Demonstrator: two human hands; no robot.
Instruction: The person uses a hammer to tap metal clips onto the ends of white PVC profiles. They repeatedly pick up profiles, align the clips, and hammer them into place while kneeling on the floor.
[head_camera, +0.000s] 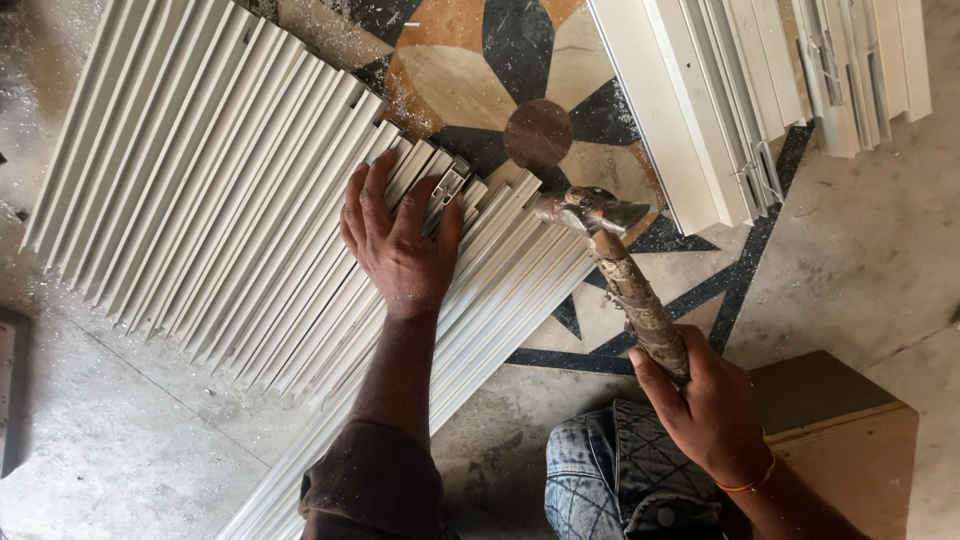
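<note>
On the left, a fan of pale, cream-coloured channel strips (200, 190) lies flat on the dusty floor (120, 440), packed edge to edge and slanting from lower left to upper right. Most of them sit with their upper ends roughly stepped in a line; judging by that, the bulk of the row looks already seated, and only the strips at the right end of the fan seem to be in hand.

The left hand (400, 245) rests palm down on those strips, its fingers (368, 185) spread wide and flat, pressing rather than gripping. Just beside the fingertips a small metal corner piece (447, 185) sticks out of one strip's end; whether it is fully driven in cannot be told.

Further right, a hammer (610, 250) hangs above the floor, its worn head near the strip ends but apart from them. The right hand (705, 405) is wrapped tightly round the lower end of the rough wooden handle.

For room: between the strip ends and a second stack of white profiles (700, 100) at the upper right lies an open wedge of floor with a star inlay (520, 90), and the hammer head hangs over it. That stack's cut ends stand close to the head. Below, a denim-clad knee (610, 470) and a brown board (850, 440) crowd the right hand's side.
</note>
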